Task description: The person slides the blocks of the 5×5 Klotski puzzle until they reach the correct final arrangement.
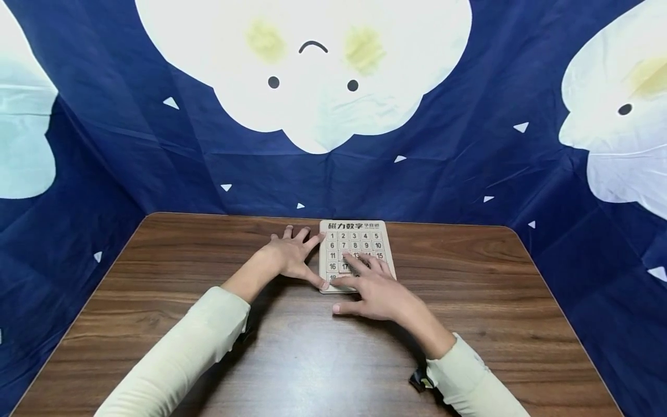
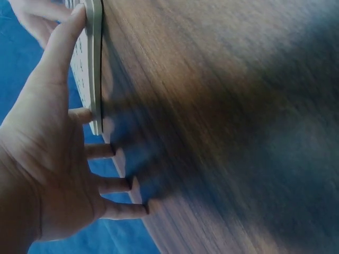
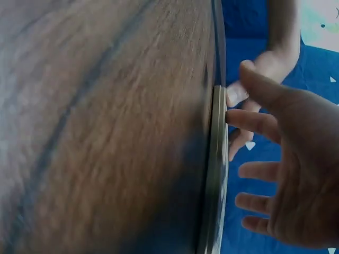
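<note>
A pale number sliding puzzle (image 1: 355,245) lies flat near the table's far edge, with printed characters along its top and rows of numbered tiles. My left hand (image 1: 292,255) spreads its fingers at the puzzle's left side. In the left wrist view, its thumb (image 2: 71,29) rests on the puzzle's frame and the index finger touches farther along, while the other fingertips reach the table. Over the lower part of the puzzle is my right hand (image 1: 377,292), its index fingertip on the bottom row near the left corner. Its other fingers hover above tiles, hiding several.
The brown wooden table (image 1: 312,359) extends around the puzzle. Behind and beside it hangs a dark blue cloth (image 1: 182,156) with white clouds and small triangles. A dark device (image 1: 419,379) is strapped at the right wrist.
</note>
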Available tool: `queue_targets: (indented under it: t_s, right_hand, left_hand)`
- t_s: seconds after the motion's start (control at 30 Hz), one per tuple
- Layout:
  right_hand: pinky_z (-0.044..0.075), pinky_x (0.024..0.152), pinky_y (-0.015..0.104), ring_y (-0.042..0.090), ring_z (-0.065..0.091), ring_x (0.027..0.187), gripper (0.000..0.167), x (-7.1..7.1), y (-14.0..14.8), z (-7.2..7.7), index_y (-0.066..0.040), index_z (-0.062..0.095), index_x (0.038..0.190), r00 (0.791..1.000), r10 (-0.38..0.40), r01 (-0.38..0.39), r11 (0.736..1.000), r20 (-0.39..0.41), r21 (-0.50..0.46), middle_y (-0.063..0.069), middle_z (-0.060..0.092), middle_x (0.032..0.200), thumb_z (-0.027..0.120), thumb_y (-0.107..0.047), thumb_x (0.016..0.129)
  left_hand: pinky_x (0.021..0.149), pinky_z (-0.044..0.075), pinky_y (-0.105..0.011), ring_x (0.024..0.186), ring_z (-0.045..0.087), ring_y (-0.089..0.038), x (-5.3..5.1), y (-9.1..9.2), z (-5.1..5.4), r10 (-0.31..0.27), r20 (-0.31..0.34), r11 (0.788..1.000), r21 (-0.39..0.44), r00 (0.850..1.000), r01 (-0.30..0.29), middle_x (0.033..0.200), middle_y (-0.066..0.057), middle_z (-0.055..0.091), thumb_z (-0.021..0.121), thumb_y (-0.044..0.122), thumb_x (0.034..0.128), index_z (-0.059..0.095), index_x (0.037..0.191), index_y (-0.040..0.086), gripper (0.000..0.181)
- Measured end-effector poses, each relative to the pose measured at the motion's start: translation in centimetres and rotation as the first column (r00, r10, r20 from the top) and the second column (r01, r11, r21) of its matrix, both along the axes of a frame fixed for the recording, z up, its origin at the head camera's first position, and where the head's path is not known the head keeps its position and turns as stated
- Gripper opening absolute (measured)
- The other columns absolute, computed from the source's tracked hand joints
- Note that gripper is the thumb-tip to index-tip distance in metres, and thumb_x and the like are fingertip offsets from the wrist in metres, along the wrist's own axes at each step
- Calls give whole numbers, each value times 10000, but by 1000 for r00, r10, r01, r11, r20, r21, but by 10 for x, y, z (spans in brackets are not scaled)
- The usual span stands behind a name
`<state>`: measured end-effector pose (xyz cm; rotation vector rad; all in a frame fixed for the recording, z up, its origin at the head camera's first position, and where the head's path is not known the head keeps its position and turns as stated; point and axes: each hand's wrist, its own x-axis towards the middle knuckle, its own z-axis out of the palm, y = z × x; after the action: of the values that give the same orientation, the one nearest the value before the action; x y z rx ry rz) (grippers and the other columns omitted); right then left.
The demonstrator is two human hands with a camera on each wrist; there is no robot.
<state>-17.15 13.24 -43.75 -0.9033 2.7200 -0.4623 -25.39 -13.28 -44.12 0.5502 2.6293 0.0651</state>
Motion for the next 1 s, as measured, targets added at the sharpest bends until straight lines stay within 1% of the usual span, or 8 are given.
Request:
queue_targets:
  t_s: [0.07,0.17,0.27,0.43,0.63,0.77,0.87,1.0]
  right_hand:
    - [205,1333,823,587,255,1692,564,0,2,1,-329,750,1487,1000,-26,26,1000,-12,14,196,306,1859,760,-639,1016]
    - [242,1325,799,585,302,1671,495,-3,11,4,-283,813,1385,995,-72,74,997,-74,27,227,370,1825,793,-597,1003]
    - [261,1321,786,586,311,1667,535,-8,12,3,-276,787,1434,993,-69,71,997,-92,12,242,357,1827,776,-606,1013]
    - [207,1351,782,569,231,1705,687,-14,-4,-3,-348,628,1624,998,-58,58,998,-25,13,212,221,1883,742,-657,1021]
    - [195,1332,830,575,225,1706,607,-10,0,4,-323,734,1510,1000,-19,19,1000,23,11,189,255,1879,752,-667,1010]
    - [240,1325,801,574,284,1681,566,-10,5,5,-282,766,1457,998,-51,51,999,-32,-4,209,312,1855,757,-637,1016]
    - [245,1326,788,586,283,1677,614,-13,3,1,-272,726,1516,996,-81,81,997,-39,5,229,304,1852,756,-631,1019]
    - [180,1340,825,583,209,1711,695,-14,-4,-3,-297,646,1608,998,-50,50,999,33,-8,212,245,1876,732,-667,1026]
  left_hand:
    - [1306,216,-873,1713,85,-645,0,1,-1,1,-3,1000,4,1000,-1,1899,-223,128,758,957,764,99,1838,288,1427]
    - [1310,213,-869,1715,86,-642,-1,2,-2,4,-6,1000,3,1000,-4,1900,-217,125,758,955,765,104,1837,297,1418]
    - [1312,205,-869,1720,79,-633,0,2,-2,12,1,1000,2,1000,-12,1902,-210,121,764,949,765,105,1837,298,1417]
    - [1318,185,-869,1729,53,-619,2,1,1,20,11,1000,0,1000,-20,1905,-207,110,763,949,769,98,1838,305,1414]
    - [1321,154,-873,1723,36,-632,2,-2,0,26,11,1000,16,1000,-26,1905,-211,101,769,954,755,94,1837,310,1429]
    - [1316,147,-880,1721,24,-637,2,-2,0,33,18,999,23,999,-33,1905,-215,90,771,955,751,87,1838,308,1438]
    - [1311,151,-886,1721,23,-637,2,-2,0,32,22,999,26,999,-32,1905,-217,89,768,956,756,88,1838,304,1435]
    - [1310,157,-886,1722,33,-635,1,0,-1,29,16,999,26,999,-29,1903,-220,101,767,949,765,99,1838,296,1422]
